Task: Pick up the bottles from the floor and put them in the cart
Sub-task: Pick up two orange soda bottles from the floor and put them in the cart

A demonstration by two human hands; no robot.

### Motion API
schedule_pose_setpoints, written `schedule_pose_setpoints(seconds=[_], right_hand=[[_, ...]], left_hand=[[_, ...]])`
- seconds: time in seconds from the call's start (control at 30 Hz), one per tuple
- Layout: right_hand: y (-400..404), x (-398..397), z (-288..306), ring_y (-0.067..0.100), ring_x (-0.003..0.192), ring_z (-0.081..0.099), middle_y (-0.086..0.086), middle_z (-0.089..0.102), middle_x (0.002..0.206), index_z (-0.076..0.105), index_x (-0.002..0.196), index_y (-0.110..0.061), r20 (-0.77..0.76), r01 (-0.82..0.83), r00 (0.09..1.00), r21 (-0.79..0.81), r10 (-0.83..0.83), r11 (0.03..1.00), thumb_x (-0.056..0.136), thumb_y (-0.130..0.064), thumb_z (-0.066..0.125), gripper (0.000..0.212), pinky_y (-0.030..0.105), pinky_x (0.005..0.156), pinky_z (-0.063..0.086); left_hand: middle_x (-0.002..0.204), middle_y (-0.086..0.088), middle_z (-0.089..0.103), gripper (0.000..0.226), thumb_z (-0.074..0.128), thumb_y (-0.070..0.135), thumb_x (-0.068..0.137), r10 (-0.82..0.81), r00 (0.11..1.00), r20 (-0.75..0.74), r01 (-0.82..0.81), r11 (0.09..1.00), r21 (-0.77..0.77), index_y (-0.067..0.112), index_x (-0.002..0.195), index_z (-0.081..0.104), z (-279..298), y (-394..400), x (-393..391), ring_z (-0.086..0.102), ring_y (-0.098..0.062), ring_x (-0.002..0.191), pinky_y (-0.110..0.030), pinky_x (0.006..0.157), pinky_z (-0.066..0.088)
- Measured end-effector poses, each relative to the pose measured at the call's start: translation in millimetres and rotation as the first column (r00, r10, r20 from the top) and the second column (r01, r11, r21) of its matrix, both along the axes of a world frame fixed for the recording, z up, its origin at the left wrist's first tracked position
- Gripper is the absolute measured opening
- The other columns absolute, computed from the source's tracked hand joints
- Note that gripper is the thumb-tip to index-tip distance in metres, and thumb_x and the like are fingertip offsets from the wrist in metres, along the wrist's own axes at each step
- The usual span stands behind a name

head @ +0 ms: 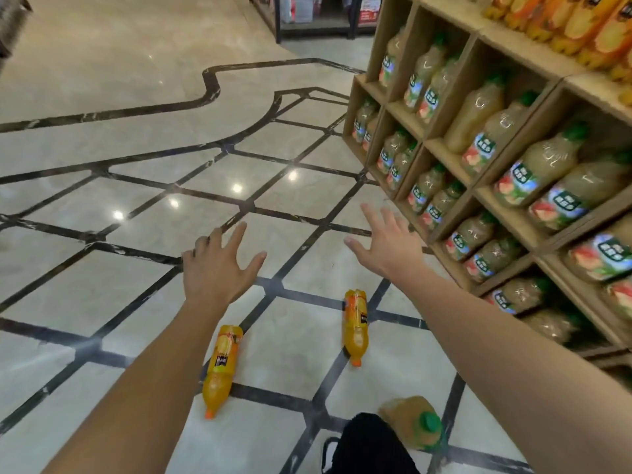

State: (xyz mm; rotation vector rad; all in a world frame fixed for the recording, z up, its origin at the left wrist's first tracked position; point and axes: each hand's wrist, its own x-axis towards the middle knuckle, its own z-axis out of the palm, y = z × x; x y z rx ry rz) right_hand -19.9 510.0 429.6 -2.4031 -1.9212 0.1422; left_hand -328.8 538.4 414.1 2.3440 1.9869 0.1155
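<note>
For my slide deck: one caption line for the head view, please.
Both empty hands, left and right, reach out above two orange bottles lying on the floor.

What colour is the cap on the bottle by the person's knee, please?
Green, on a pale, cloudy bottle; head view.

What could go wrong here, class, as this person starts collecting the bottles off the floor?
1. The orange bottles lie on their sides on glossy tile and may roll when touched.
2. The green-capped bottle sits right by the dark shoe and could get kicked.
3. No cart is in view, so carrying might mean drops.
</note>
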Motion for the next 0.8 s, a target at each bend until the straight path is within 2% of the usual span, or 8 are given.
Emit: schedule_pose_setpoints(seconds=[0.13, 0.3, 0.43, 0.5, 0.6, 0.67, 0.73, 0.8], right_hand=[[14.8, 12.3, -131.7, 0.039, 0.14, 0.032, 0.009, 0.027, 0.16, 0.005, 0.152, -0.041, 0.03, 0.022, 0.999, -0.029, -0.022, 0.999, 0.083, -0.084, 0.023, 0.083, 0.061, 0.101, 0.039], [25.8, 30.7, -294.2, 0.037, 0.141, 0.031, 0.008, 0.023, 0.161, -0.001, 0.152, -0.043, 0.091, 0.056, 0.995, -0.084, -0.049, 0.995, 0.083, -0.084, 0.021, 0.083, 0.061, 0.101, 0.038], [32.2, 47.7, -394.5, 0.038, 0.139, 0.031, 0.007, 0.022, 0.161, -0.003, 0.151, -0.044, 0.142, 0.059, 0.989, -0.135, -0.04, 0.989, 0.083, -0.083, 0.023, 0.083, 0.059, 0.1, 0.039], [32.0, 53.1, -434.6, 0.039, 0.139, 0.032, 0.008, 0.022, 0.161, -0.002, 0.152, -0.043, 0.172, 0.057, 0.985, -0.15, -0.031, 0.987, 0.085, -0.081, 0.025, 0.082, 0.06, 0.1, 0.04], [28.2, 56.0, -482.6, 0.042, 0.139, 0.031, 0.008, 0.021, 0.16, 0.001, 0.152, -0.044, 0.107, 0.082, 0.992, -0.193, -0.062, 0.978, 0.086, -0.08, 0.032, 0.081, 0.064, 0.099, 0.041], [25.1, 55.2, -507.6, 0.046, 0.139, 0.029, 0.008, 0.014, 0.161, -0.001, 0.151, -0.046, 0.014, 0.11, 0.994, -0.26, -0.11, 0.959, 0.085, -0.079, 0.04, 0.084, 0.067, 0.097, 0.042], [21.0, 50.8, -528.8, 0.051, 0.14, 0.025, 0.008, 0.002, 0.163, -0.003, 0.151, -0.047, -0.058, 0.138, 0.984, -0.331, -0.166, 0.934, 0.084, -0.077, 0.047, 0.089, 0.068, 0.099, 0.041], [17.7, 44.1, -543.2, 0.055, 0.143, 0.011, 0.009, -0.014, 0.163, -0.006, 0.151, -0.048, -0.077, 0.172, 0.974, -0.369, -0.214, 0.914, 0.081, -0.076, 0.055, 0.097, 0.072, 0.103, 0.036]], left_hand=[[0.156, -0.014, 0.041, 0.08, 0.031, 0.076, 0.091, 0.025, 1.0, 0.009, -0.024, 0.999, -0.03, 0.035, 0.159, 0.025, -140.1, 9.1, -3.3, 0.041, -0.04, 0.138, -0.057, 0.105, 0.038], [0.157, -0.013, 0.04, 0.084, 0.023, 0.08, 0.088, 0.085, 0.995, -0.045, -0.09, 0.99, -0.112, 0.037, 0.16, 0.02, -318.4, 15.6, -28.9, 0.041, -0.039, 0.138, -0.058, 0.104, 0.039], [0.156, -0.012, 0.037, 0.093, 0.006, 0.089, 0.08, 0.15, 0.985, -0.09, -0.164, 0.971, -0.175, 0.042, 0.159, 0.015, -427.7, 8.4, -62.1, 0.041, -0.039, 0.135, -0.058, 0.099, 0.042], [0.158, -0.012, 0.032, 0.094, 0.004, 0.093, 0.076, 0.197, 0.977, -0.087, -0.211, 0.952, -0.223, 0.048, 0.158, 0.011, -468.9, 4.1, -76.6, 0.039, -0.039, 0.137, -0.061, 0.098, 0.043], [0.157, -0.013, 0.028, 0.089, 0.021, 0.094, 0.076, 0.285, 0.958, -0.021, -0.277, 0.904, -0.325, 0.055, 0.154, 0.004, -514.2, -6.4, -87.7, 0.041, -0.045, 0.134, -0.065, 0.096, 0.045], [0.148, -0.018, 0.034, 0.09, 0.038, 0.089, 0.077, 0.325, 0.945, 0.046, -0.286, 0.882, -0.374, 0.06, 0.151, -0.004, -535.2, -15.4, -90.4, 0.049, -0.051, 0.122, -0.065, 0.091, 0.049], [0.137, -0.02, 0.039, 0.1, 0.054, 0.081, 0.076, 0.337, 0.939, 0.074, -0.289, 0.885, -0.364, 0.063, 0.149, -0.012, -548.0, -18.2, -92.5, 0.054, -0.053, 0.11, -0.062, 0.085, 0.051], [0.131, -0.019, 0.041, 0.109, 0.068, 0.071, 0.077, 0.361, 0.929, 0.088, -0.309, 0.882, -0.355, 0.067, 0.146, -0.016, -552.4, -16.0, -94.3, 0.055, -0.052, 0.105, -0.06, 0.08, 0.051]])
